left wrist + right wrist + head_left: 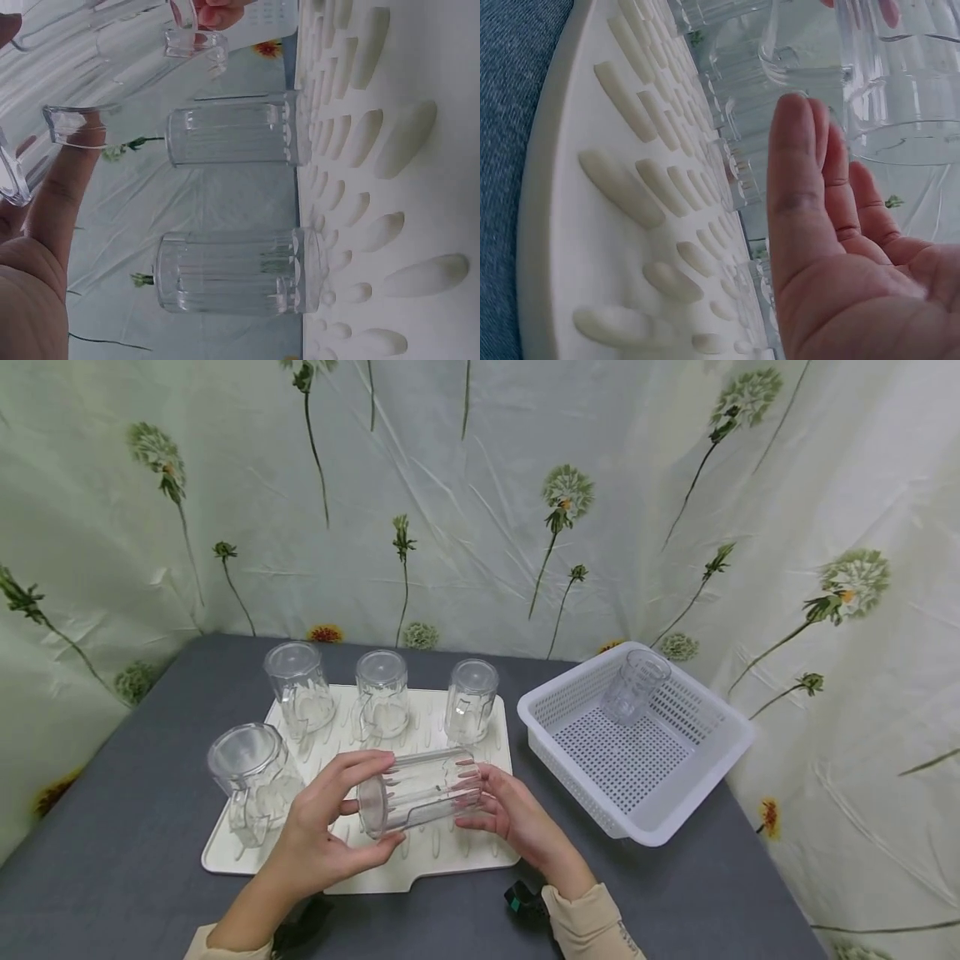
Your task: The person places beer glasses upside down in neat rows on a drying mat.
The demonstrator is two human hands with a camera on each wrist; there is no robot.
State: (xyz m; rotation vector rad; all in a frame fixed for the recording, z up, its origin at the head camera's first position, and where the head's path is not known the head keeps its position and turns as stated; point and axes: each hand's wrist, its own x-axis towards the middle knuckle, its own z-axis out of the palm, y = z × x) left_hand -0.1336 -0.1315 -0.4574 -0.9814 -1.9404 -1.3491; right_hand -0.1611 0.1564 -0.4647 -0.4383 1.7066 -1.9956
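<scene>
A clear glass mug [423, 789] lies sideways in the air above the white draining mat [457, 852]. My left hand [330, 827] grips it round the base end, thumb below and fingers above. At the mug's other end, my right hand [517, 818] has its fingers extended beside the rim. The right wrist view shows those fingers [799, 172] nearly straight, near the handle of the mug [900, 82]. Upside down on the mat stand several more glass mugs, among them one at the back left [300, 689] and one nearest my left hand [255, 777].
To the right of the mat sits a white perforated basket [543, 752] with one glass mug [633, 689] leaning inside it. Both stand on a dark grey tabletop [112, 860]. Behind hangs a pale curtain [480, 485] with a dandelion print.
</scene>
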